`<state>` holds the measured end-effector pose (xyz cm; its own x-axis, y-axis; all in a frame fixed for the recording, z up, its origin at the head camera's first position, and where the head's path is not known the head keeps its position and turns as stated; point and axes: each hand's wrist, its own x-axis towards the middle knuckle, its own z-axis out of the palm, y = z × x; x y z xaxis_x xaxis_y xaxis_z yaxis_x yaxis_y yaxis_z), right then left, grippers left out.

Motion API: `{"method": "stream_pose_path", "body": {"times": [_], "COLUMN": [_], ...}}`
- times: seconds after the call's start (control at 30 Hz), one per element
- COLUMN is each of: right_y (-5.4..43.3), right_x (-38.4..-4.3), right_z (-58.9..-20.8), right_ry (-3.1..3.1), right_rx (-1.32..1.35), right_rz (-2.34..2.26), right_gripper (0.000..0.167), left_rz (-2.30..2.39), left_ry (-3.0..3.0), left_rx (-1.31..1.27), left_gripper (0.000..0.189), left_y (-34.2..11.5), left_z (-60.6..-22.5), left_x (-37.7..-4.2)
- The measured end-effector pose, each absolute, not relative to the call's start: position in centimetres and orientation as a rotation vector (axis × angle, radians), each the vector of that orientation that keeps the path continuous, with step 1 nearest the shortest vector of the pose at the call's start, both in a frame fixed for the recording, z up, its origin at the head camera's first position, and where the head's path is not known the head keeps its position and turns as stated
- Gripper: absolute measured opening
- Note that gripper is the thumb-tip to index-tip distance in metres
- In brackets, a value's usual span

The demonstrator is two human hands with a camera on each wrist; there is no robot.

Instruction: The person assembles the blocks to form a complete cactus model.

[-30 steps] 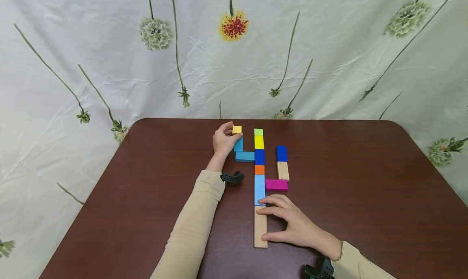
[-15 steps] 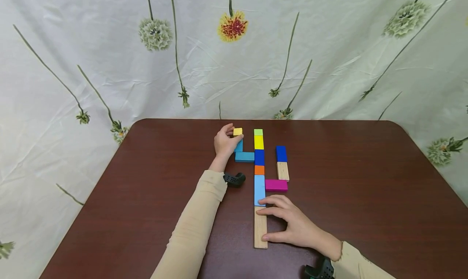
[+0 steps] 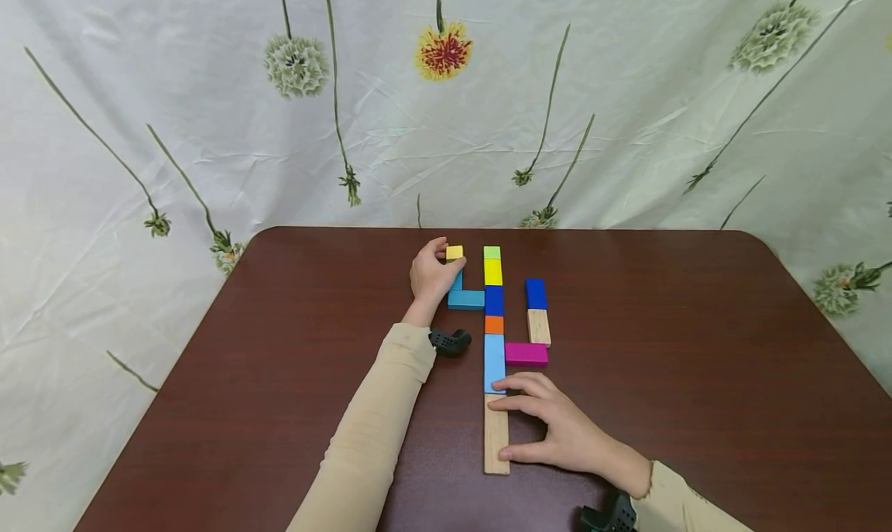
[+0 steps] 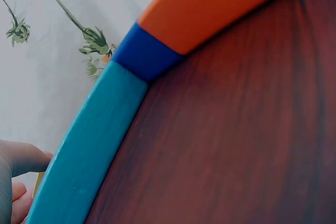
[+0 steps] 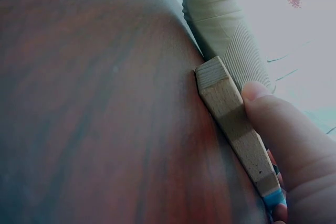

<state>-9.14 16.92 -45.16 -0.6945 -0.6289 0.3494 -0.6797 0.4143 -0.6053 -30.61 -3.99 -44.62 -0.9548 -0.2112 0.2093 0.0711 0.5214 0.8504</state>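
My left hand (image 3: 432, 273) pinches a small yellow block (image 3: 454, 252) between thumb and fingers, at the far end of a blue block (image 3: 457, 280). Another blue block (image 3: 466, 300) lies crosswise and meets the central row at a dark blue block (image 3: 494, 300). My right hand (image 3: 557, 423) rests its fingertips and thumb on the near end of that row, touching a long plain wooden block (image 3: 496, 439) and a light blue block (image 3: 495, 358). In the right wrist view, the thumb (image 5: 256, 92) lies against the wooden block's edge. The left wrist view hides most of the yellow block.
An orange block (image 3: 494, 324), a bright yellow block (image 3: 492, 272) and a green block (image 3: 492, 252) continue the row. To its right lie a magenta block (image 3: 526, 354), a short wooden block (image 3: 539, 326) and a blue block (image 3: 536, 293). Flowered cloth (image 3: 627, 90) hangs behind the brown table (image 3: 697, 323).
My left hand has shifted slightly toward me and to the right, bringing the yellow block closer to the blue one. The right hand stays where it was.
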Motion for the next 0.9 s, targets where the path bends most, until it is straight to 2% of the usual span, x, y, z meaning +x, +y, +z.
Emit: {"method": "stream_pose_path", "body": {"times": [0.9], "right_y": [16.84], "right_x": [-9.05], "right_z": [-45.13], "right_ry": [-2.593], "right_rx": [1.191], "right_rz": [1.173], "right_gripper": [0.052], "left_rz": [-1.348], "left_ry": [-2.525], "left_rx": [0.034], "left_gripper": [0.045], "left_y": [-3.98], "left_z": [-44.40], "left_x": [-30.36]}}
